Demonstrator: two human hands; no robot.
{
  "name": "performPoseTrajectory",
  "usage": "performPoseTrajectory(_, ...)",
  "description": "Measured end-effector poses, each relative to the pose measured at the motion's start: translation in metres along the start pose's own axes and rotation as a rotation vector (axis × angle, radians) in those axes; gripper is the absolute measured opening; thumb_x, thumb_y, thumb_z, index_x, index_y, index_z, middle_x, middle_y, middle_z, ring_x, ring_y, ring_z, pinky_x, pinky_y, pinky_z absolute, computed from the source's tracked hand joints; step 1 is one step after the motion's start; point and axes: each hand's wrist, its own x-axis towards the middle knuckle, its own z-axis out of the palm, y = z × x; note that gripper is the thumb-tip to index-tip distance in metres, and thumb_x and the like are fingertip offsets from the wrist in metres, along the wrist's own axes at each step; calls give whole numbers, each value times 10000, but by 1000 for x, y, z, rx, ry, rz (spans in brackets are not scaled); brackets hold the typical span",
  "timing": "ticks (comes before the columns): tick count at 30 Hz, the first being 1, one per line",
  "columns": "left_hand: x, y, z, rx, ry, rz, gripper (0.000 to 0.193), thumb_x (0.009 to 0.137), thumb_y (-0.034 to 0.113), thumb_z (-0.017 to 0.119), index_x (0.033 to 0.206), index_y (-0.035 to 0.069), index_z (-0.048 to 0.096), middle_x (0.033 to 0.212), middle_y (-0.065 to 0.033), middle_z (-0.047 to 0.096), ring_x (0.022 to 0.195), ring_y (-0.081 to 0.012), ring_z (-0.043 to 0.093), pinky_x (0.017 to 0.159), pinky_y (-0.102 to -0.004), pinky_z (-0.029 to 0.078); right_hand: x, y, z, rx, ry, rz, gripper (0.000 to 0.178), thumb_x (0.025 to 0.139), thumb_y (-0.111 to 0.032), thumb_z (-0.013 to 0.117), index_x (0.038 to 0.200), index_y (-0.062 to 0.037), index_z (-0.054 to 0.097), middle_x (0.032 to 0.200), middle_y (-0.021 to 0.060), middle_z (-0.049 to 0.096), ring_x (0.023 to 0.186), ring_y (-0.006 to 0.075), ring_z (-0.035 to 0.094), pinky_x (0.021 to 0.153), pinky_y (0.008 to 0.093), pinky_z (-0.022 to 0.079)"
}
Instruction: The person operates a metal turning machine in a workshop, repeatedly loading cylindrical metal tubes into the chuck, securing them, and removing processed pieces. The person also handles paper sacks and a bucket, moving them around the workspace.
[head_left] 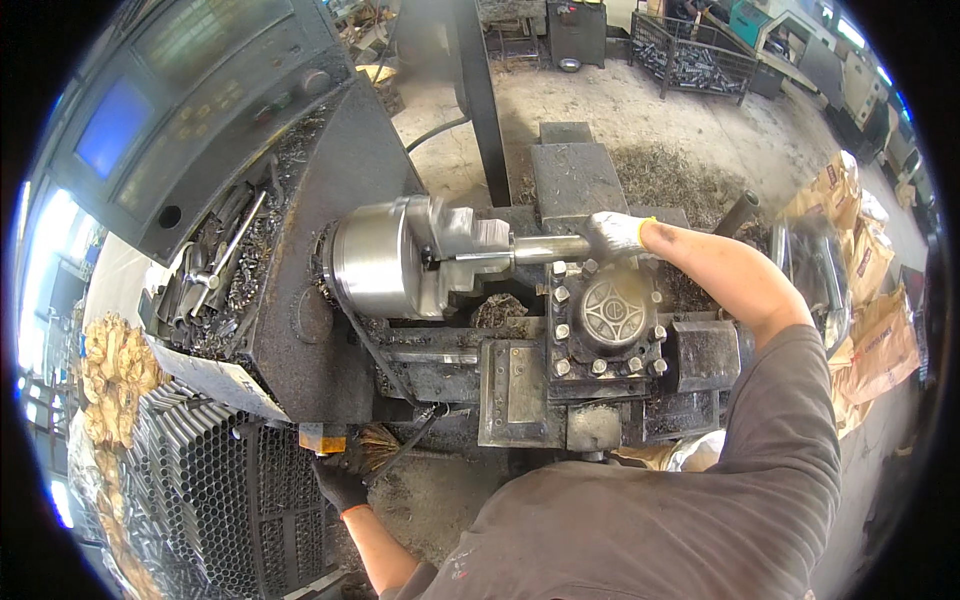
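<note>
A shiny metal tube (548, 249) stands out from the jaws of a lathe chuck (385, 258). My right hand (612, 237), in a white glove with a yellow cuff, is closed around the outer end of the tube. At the lower left, my left hand (342, 484) wears a dark glove with an orange cuff. It is just below an orange-yellow block (322, 438) and beside a brush-like bundle of brown bristles (378, 446). Its fingers are dark and partly hidden, so whether it grips anything does not show.
The bolted tool post (607, 315) sits under my right forearm. A tray (225, 255) of metal tools and shavings lies left of the chuck. Below it are stacked tubes (215, 470). A wire crate (692, 58) of metal parts stands far back; paper sacks (868, 300) are at right.
</note>
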Motion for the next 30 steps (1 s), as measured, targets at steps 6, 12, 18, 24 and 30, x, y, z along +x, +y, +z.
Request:
performPoseTrajectory(6, 11, 23, -7, 3, -488, -93, 397, 853, 222, 697, 1223, 84, 653, 1005, -49, 678, 906, -245, 680, 782, -390, 561, 59, -52, -24, 392, -131, 135, 647, 855, -204, 779, 1423, 10, 554, 865, 153, 756, 710, 252, 707, 623, 431, 549)
performPoseTrajectory(12, 23, 5, -3, 51, -57, 133, 283, 1040, 379, 599, 860, 165, 563, 688, 30, 499, 549, -115, 462, 494, -281, 355, 41, -140, -65, 332, 155, 111, 976, 851, -85, 686, 1694, -57, 195, 988, 148, 758, 774, 174, 694, 607, 332, 539)
performPoseTrajectory(18, -51, 2, 29, 469, 276, 580, 423, 1106, 410, 567, 1263, 22, 632, 1067, -111, 667, 922, -203, 672, 705, -326, 561, -101, -163, -66, 601, 634, 272, 694, 931, -152, 692, 1585, -78, 473, 1254, 210, 757, 1007, 234, 777, 929, 373, 632)
performPoseTrajectory(24, -109, 84, 187, 887, -10, 1836, 359, 1053, 232, 627, 1264, -56, 659, 1230, -227, 720, 1157, -401, 686, 1055, -501, 522, -214, -177, -8, 688, 1090, 353, 410, 847, 51, 572, 1219, -15, 732, 1150, 117, 759, 843, 119, 697, 697, 242, 546)
performPoseTrajectory(30, -86, 192, 443, 1466, 80, 1542, 734, 1047, 352, 519, 1688, 147, 227, 1420, -287, 624, 1171, -471, 688, 993, -603, 523, -250, -184, 32, 779, 1053, 282, 383, 811, 90, 603, 1163, 38, 746, 1082, 151, 788, 927, 196, 765, 840, 315, 622)
